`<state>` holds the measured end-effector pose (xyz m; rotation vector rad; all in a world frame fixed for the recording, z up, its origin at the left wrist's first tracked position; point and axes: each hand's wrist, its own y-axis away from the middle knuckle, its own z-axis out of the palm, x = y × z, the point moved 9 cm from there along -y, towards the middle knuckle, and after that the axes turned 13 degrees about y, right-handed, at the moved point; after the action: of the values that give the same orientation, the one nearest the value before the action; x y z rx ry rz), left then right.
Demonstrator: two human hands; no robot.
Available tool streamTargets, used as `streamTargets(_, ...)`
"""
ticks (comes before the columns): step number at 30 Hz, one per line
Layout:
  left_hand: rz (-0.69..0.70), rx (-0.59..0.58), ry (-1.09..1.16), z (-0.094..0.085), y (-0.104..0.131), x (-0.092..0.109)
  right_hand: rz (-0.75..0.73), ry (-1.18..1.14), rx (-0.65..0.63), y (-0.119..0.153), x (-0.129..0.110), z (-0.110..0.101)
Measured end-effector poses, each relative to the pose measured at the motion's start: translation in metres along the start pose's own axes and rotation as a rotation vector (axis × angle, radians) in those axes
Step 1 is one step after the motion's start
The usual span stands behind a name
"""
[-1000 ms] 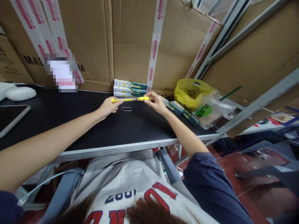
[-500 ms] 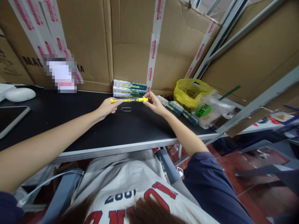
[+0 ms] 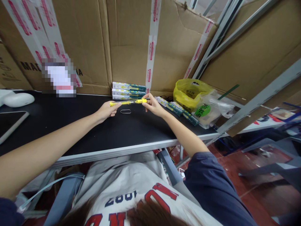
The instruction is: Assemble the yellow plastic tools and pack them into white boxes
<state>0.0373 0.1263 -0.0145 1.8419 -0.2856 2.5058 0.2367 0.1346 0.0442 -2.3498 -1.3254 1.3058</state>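
Observation:
A slim yellow pen-shaped tool [image 3: 128, 102] with a dark middle section spans my two hands, held nearly level over the black tabletop. My left hand [image 3: 109, 109] has its fingers closed round the tool's left end, thumb laid along it. Thumb and fingers of my right hand [image 3: 151, 104] pinch the yellow right end. Just below the tool, a thin bent wire loop [image 3: 125, 111] lies on the table. Behind my hands is a stack of narrow white-and-green boxes [image 3: 129, 91], printed with a yellow tool. My fingers partly cover both ends of the tool.
More narrow boxes [image 3: 174, 108] lie to the right, beside a yellow plastic bag [image 3: 190, 94] and a clear bag [image 3: 207, 111]. A tablet-like device [image 3: 14, 124] and a white rounded object [image 3: 20, 99] are at the left. Cardboard [image 3: 131, 37] stands behind the black table [image 3: 131, 131].
The view has shifted slightly. Both hands still grip the tool; the fingers of my right hand sit a little differently on its end.

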Motion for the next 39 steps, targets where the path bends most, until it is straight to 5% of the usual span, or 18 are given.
streamTargets(21, -0.04, 0.002, 0.02, 0.001, 0.002, -0.002, 0.058, 0.093, 0.038, 0.003, 0.002, -0.003)
streamTargets(28, -0.045, 0.004, 0.028, 0.005, 0.003, 0.0, -0.035, 0.244, 0.194, 0.002, -0.011, -0.022)
streamTargets(39, -0.075, -0.031, 0.065, -0.002, -0.001, -0.008, -0.006, 0.235, 0.083, 0.004, -0.012, -0.007)
